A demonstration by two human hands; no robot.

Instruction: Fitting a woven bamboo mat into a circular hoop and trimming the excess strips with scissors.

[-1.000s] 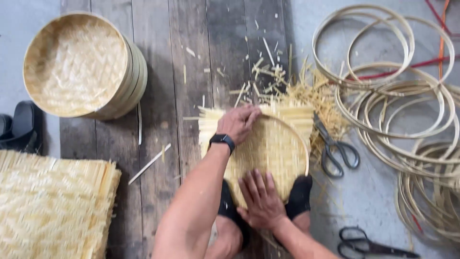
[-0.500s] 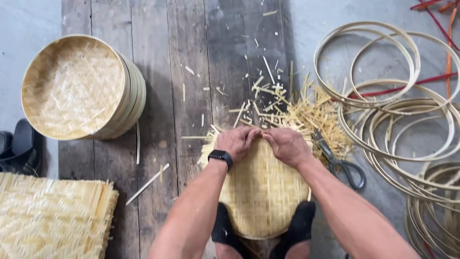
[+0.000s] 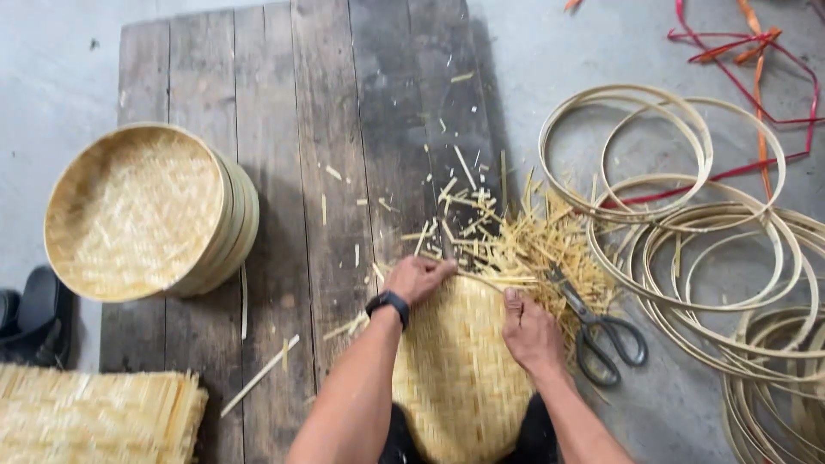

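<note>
A round woven bamboo mat in a thin hoop [image 3: 455, 369] rests on a dark wooden board [image 3: 284, 129] in front of me. My left hand [image 3: 418, 277], a black watch on its wrist, grips the far rim at the upper left. My right hand [image 3: 531, 331] presses on the right rim, fingers closed over the edge. A heap of cut bamboo slivers [image 3: 524, 245] lies just beyond both hands. Black scissors [image 3: 597, 331] lie right of my right hand, untouched.
A stack of finished woven trays [image 3: 142, 215] stands at the left on the board. Flat woven mats [image 3: 94, 417] lie at the bottom left, black footwear [image 3: 30, 318] beside them. Several bamboo hoops [image 3: 696, 232] and red and orange strips [image 3: 756, 51] lie on the concrete at the right.
My right hand has moved from the near edge up to the far rim, then to the right rim. The left hand stayed on the far rim. The view has moved closer and lower.
</note>
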